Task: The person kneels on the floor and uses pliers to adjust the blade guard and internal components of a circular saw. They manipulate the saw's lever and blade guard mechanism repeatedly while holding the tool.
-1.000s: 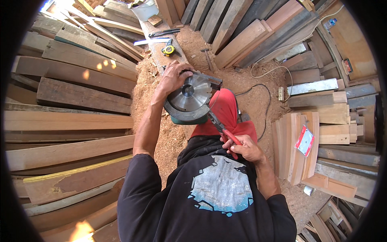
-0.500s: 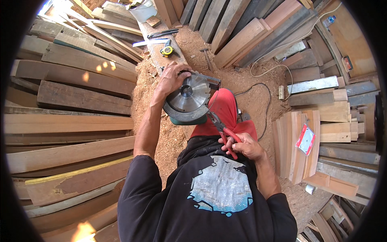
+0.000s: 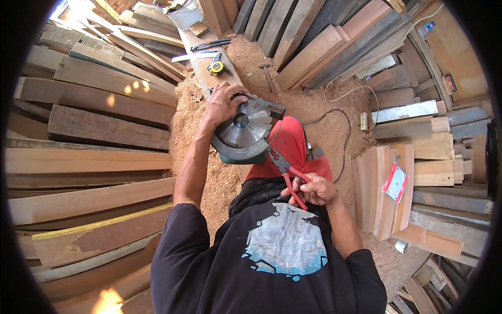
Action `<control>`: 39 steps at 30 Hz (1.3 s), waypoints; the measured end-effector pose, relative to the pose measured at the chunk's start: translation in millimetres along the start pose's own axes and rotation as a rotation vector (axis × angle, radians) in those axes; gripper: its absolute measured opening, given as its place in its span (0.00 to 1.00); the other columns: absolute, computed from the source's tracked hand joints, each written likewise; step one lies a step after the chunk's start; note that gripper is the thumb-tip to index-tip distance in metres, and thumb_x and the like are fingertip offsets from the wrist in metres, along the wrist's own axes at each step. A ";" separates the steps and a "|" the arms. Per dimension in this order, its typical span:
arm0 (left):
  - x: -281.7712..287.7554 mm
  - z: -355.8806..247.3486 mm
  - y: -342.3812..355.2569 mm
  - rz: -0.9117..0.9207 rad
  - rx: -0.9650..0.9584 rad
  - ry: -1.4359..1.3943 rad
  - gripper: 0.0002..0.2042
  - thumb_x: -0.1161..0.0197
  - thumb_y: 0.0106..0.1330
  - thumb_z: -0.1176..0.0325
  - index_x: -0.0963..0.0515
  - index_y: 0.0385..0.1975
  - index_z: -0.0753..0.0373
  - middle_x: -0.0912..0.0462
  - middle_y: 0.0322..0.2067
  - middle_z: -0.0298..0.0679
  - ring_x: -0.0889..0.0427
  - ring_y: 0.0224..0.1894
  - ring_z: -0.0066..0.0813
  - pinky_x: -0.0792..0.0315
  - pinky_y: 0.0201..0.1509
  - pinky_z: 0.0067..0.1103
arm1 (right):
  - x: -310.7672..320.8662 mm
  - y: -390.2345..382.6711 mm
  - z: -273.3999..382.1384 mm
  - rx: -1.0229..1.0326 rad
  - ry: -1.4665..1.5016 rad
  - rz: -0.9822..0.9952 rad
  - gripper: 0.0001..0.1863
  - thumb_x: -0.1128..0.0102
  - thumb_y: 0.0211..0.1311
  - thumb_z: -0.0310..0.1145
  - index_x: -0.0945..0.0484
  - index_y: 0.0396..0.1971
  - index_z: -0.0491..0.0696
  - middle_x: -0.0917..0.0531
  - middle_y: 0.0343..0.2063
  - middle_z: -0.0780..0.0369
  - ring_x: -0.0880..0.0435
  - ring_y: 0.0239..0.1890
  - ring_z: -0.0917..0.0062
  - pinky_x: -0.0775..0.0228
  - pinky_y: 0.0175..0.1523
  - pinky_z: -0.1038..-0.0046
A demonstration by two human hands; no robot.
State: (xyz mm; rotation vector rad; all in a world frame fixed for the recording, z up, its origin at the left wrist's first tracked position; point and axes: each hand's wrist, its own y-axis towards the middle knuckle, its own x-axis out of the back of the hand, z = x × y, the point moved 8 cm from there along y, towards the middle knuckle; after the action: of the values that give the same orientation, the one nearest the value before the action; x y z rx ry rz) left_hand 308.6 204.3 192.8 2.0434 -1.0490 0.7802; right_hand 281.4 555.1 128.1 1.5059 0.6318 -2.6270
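A circular saw (image 3: 246, 149) lies tipped with its round, toothed blade (image 3: 246, 125) facing up, by my knee in its red trouser leg (image 3: 287, 141). My left hand (image 3: 225, 104) is closed on the saw's upper left side, fingertips on the blade's rim. In my right hand (image 3: 316, 191) is a pair of pliers (image 3: 293, 172) with red handles, spread apart. The metal jaws reach up to the lower right edge of the saw, beside the guard. Whether the jaws touch the saw I cannot tell.
On a plank (image 3: 201, 57) ahead lie a yellow tape measure (image 3: 216, 68), a square (image 3: 194, 56) and a dark tool (image 3: 210, 45). A hammer (image 3: 267, 78) rests on sawdust. Stacked boards (image 3: 94, 162) flank both sides. A cable (image 3: 348, 131) and a red-edged packet (image 3: 395, 182) are at right.
The pliers' handles have spread wider, and my right hand's fingers have shifted on them. The jaws have dropped slightly. My left hand stays on the saw.
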 end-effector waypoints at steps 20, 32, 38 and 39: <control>-0.2 -4.5 1.1 0.000 0.011 -0.035 0.10 0.28 0.60 0.65 0.14 0.40 0.59 0.12 0.36 0.41 0.19 0.43 0.44 0.28 0.53 0.34 | 9.5 3.8 -5.9 -0.021 -0.083 -0.053 0.06 0.44 0.64 0.25 0.24 0.39 0.41 0.18 0.41 0.54 0.15 0.36 0.75 0.21 0.41 0.73; -3.0 7.1 -1.2 -0.005 0.059 -0.018 0.10 0.29 0.61 0.64 0.13 0.40 0.58 0.12 0.38 0.41 0.17 0.44 0.43 0.26 0.53 0.35 | 0.5 -5.3 28.4 0.008 -0.833 -0.278 0.17 0.43 0.65 0.28 0.21 0.52 0.38 0.15 0.46 0.54 0.15 0.45 0.72 0.24 0.53 0.70; -2.1 3.4 0.3 -0.002 0.041 -0.011 0.10 0.29 0.62 0.64 0.13 0.41 0.58 0.11 0.39 0.40 0.17 0.43 0.42 0.27 0.53 0.34 | 0.1 -6.4 39.8 0.206 -1.197 -0.327 0.15 0.43 0.64 0.28 0.19 0.47 0.38 0.15 0.38 0.58 0.17 0.42 0.75 0.26 0.51 0.70; -1.3 3.6 -0.4 0.001 0.045 -0.009 0.10 0.29 0.62 0.64 0.13 0.41 0.58 0.11 0.39 0.41 0.17 0.43 0.42 0.26 0.53 0.34 | -2.2 -6.0 42.4 0.237 -1.252 -0.325 0.14 0.43 0.63 0.29 0.19 0.45 0.39 0.16 0.35 0.59 0.17 0.39 0.76 0.25 0.48 0.70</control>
State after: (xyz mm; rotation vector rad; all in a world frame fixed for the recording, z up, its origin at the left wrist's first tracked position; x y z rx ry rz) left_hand 309.0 202.1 189.6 2.0859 -1.0459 0.8022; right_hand 246.5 544.6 150.7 -0.4420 0.4115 -3.1724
